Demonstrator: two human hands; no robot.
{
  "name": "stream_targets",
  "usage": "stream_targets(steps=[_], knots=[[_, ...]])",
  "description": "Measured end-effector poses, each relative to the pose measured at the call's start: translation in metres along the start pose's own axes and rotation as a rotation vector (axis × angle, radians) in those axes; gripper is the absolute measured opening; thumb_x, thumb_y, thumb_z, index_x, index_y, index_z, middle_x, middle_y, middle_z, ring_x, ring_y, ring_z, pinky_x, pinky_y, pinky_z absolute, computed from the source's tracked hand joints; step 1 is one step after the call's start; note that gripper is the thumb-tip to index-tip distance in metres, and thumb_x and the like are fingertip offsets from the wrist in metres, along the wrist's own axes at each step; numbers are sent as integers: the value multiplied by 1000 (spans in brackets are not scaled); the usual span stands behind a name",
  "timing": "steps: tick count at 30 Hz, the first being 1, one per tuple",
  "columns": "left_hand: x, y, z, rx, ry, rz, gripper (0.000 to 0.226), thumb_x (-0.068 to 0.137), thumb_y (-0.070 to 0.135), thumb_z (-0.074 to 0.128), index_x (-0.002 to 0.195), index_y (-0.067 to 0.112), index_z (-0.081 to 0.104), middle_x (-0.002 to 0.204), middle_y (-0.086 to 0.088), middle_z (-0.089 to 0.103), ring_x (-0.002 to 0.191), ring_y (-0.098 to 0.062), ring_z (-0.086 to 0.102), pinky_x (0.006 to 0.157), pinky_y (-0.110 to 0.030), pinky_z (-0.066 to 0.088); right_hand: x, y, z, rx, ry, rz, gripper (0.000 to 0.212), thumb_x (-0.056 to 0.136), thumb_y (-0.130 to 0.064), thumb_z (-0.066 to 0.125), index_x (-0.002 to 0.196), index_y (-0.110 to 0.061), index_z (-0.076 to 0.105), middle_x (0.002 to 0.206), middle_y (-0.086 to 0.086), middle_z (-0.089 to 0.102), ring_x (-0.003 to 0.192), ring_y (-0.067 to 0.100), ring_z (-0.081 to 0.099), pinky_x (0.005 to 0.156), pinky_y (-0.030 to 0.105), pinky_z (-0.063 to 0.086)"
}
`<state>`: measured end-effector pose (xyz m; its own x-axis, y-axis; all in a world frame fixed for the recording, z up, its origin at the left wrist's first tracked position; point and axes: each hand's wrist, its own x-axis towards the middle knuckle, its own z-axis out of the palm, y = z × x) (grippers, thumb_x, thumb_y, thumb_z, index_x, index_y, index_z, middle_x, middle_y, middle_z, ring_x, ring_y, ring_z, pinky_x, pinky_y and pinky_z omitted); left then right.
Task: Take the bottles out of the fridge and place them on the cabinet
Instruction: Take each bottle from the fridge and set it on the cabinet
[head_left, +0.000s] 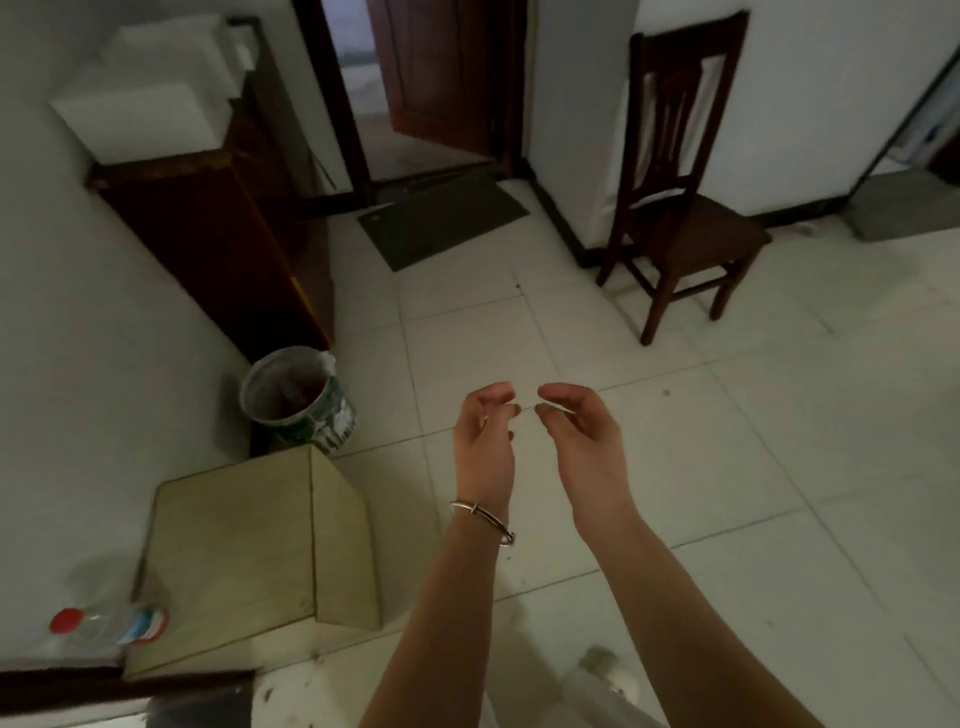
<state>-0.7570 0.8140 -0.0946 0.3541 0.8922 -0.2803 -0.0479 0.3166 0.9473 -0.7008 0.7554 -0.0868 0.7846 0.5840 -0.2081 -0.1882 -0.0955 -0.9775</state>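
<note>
A clear plastic bottle (106, 626) with a red cap and a red and blue label shows at the lower left, beside a dark wooden surface (104, 680) at the bottom edge. My left hand (483, 441), with a silver bangle on its wrist, and my right hand (584, 441) are held out over the tiled floor in the middle of the view. Their curled fingertips nearly meet, and neither holds anything. No fridge is clearly in view.
A dark wooden cabinet (218, 234) stands against the left wall with white foam boxes (150, 114) on top. Below it sit a bucket (296, 397) and a beige cardboard box (260, 540). A wooden chair (680, 208) stands at the right. A doormat (441, 218) lies before an open doorway.
</note>
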Motion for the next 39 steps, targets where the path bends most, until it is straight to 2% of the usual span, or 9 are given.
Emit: stream_targets(steps=[5, 12, 16, 23, 32, 39], knots=[[-27, -16, 90, 1, -61, -26, 22, 87, 6, 47, 83, 23, 61, 106, 3, 63, 93, -11, 61, 79, -24, 43, 16, -14, -96, 30, 76, -34, 18, 89, -7, 57, 100, -18, 64, 100, -12, 65, 94, -1, 59, 72, 10, 43], [-65, -31, 195, 73, -207, -72, 18, 87, 8, 48, 85, 20, 61, 101, 5, 63, 91, -11, 61, 82, -28, 44, 31, -23, -207, 94, 256, -32, 16, 90, -10, 58, 101, -20, 63, 104, -11, 65, 98, 5, 59, 76, 15, 42], [-74, -40, 240, 140, -306, -90, 20, 87, 7, 48, 85, 21, 62, 100, 8, 63, 92, -10, 61, 85, -30, 46, 39, -26, -247, 141, 353, -27, 15, 89, -10, 59, 98, -22, 63, 104, -10, 65, 97, 5, 60, 80, 18, 43], [-68, -53, 319, 189, -442, -109, 25, 87, 4, 45, 86, 23, 61, 103, 7, 63, 91, -7, 61, 82, -28, 46, 72, -35, -309, 151, 504, -54, 14, 89, -12, 60, 99, -22, 63, 105, -12, 65, 96, 3, 60, 74, 16, 43], [-19, -59, 451, 211, -620, -96, 21, 88, 7, 46, 88, 24, 60, 102, 9, 63, 93, -4, 61, 78, -24, 47, 166, -65, -387, 140, 656, -100, 15, 88, -11, 60, 100, -20, 63, 105, -9, 66, 97, 5, 62, 77, 19, 45], [2, -62, 551, 264, -786, -64, 20, 89, 9, 46, 93, 23, 60, 100, 13, 62, 94, -1, 59, 86, -27, 48, 230, -93, -452, 170, 826, -144, 15, 88, -10, 60, 100, -18, 63, 104, -8, 66, 99, 9, 62, 82, 23, 47]])
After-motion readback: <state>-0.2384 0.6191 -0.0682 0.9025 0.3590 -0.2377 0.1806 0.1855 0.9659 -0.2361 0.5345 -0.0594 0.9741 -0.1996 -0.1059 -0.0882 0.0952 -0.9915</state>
